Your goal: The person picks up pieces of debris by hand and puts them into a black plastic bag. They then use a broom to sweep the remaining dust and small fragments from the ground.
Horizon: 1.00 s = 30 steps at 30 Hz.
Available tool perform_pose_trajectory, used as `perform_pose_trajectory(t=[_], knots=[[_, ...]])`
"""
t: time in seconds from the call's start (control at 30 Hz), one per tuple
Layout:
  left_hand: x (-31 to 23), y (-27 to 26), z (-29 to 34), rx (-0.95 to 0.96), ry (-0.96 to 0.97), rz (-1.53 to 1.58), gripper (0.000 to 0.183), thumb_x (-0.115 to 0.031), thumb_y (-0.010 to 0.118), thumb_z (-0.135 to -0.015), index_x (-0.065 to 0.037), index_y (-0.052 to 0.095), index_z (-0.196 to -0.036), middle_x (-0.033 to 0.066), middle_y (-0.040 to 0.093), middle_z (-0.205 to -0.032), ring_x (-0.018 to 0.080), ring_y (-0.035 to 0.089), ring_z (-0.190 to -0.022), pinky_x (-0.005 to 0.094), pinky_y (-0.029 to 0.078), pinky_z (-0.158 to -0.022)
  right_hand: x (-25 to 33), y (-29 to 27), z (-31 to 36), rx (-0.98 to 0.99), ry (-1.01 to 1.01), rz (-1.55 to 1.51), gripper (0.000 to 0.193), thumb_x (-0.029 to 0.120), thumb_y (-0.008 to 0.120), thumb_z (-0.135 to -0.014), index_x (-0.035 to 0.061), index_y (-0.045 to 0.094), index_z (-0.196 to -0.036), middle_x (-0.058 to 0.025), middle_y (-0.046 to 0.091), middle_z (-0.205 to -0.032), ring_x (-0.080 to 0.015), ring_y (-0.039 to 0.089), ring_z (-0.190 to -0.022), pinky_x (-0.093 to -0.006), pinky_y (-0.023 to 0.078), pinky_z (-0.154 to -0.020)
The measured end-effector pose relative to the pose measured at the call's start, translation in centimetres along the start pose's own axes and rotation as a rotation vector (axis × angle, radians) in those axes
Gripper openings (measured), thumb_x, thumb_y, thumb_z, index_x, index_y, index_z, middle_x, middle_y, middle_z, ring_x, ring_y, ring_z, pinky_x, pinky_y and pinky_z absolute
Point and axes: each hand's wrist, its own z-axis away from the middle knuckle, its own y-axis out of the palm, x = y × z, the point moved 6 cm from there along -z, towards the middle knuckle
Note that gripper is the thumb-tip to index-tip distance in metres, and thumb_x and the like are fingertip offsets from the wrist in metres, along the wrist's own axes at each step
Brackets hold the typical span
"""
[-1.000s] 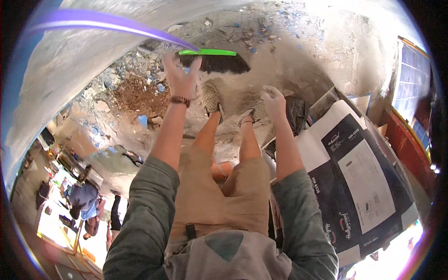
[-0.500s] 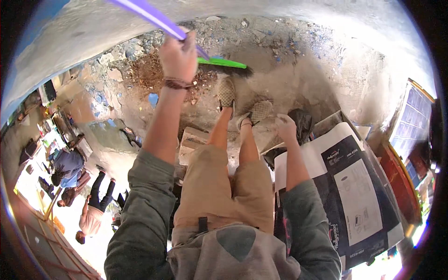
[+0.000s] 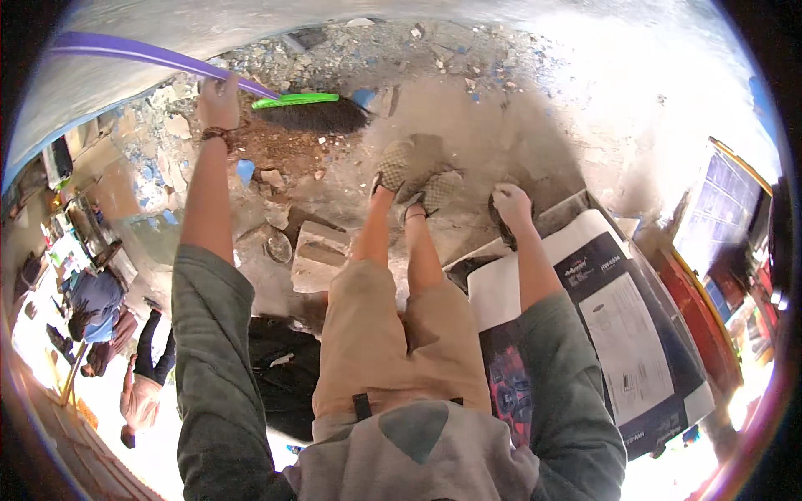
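Note:
My left hand (image 3: pixel 219 102) is wrapped round the purple handle (image 3: pixel 142 52) of a broom, low down near its head. The green broom head (image 3: pixel 296 100) lies sideways over the floor. Its dark bristles (image 3: pixel 322 117) rest on a patch of reddish-brown debris (image 3: pixel 276 146). To the right, my right hand (image 3: pixel 512 204) hangs with curled fingers and nothing seen in them. Behind it shows part of a black plastic bag (image 3: pixel 499 224), mostly hidden by the hand.
Broken plaster (image 3: pixel 468 54) litters the floor along the wall. A concrete block (image 3: pixel 320 257) lies left of my feet. A large printed box (image 3: pixel 626 334) stands at my right, near a red panel (image 3: pixel 697 296). Other people (image 3: pixel 144 392) are at the far left.
My left hand has moved left with the broom, and the broom head has swung left onto the brown debris. My right hand has come in front of the black bag.

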Motion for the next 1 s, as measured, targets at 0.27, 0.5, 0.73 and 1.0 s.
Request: perform_pose_trajectory(t=[0.27,0.5,0.73,1.0], knots=[[2.7,3.4,2.7,0.041,0.057,0.025,0.062,-0.04,0.065,-0.079,-0.001,0.05,-0.125,0.0153,0.058,-0.12,0.0258,0.055,-0.111,0.0357,0.041,-0.093,9.5,-0.9,0.0,-0.07,-0.135,-0.042,0.029,0.024,0.062,-0.078,0.0067,0.067,-0.101,-0.0181,0.066,-0.099,-0.0317,0.062,-0.096,-0.0359,0.048,-0.082],[3.3,14.4,12.9,0.34,-0.173,0.226,0.036,-0.031,0.064,-0.077,-0.004,0.066,-0.101,0.0165,0.064,-0.107,0.0299,0.061,-0.1,0.0364,0.046,-0.087,6.9,-2.2,-0.6,-0.061,-0.022,-0.114,0.032,0.023,0.062,-0.078,0.0055,0.066,-0.104,-0.0172,0.067,-0.098,-0.0288,0.064,-0.093,-0.0341,0.048,-0.082],[-1.6,22.3,16.8,0.548,-0.098,0.033,0.036,-0.034,0.066,-0.073,-0.005,0.067,-0.094,0.0156,0.068,-0.09,0.0303,0.065,-0.087,0.0386,0.049,-0.079,1.4,-1.8,-3.8,-0.064,0.118,-0.098,0.03,0.021,0.061,-0.077,0.0063,0.067,-0.103,-0.0177,0.067,-0.095,-0.0284,0.065,-0.089,-0.0338,0.049,-0.08],[-3.4,33.4,14.5,0.745,0.084,-0.21,0.039,-0.036,0.066,-0.076,-0.004,0.062,-0.098,0.0194,0.066,-0.092,0.0373,0.062,-0.09,0.0459,0.049,-0.077,6.0,3.7,-16.8,-0.197,-0.265,0.29,0.02,0.017,0.061,-0.076,0.0064,0.067,-0.092,-0.02,0.065,-0.086,-0.0376,0.061,-0.083,-0.044,0.049,-0.07]])
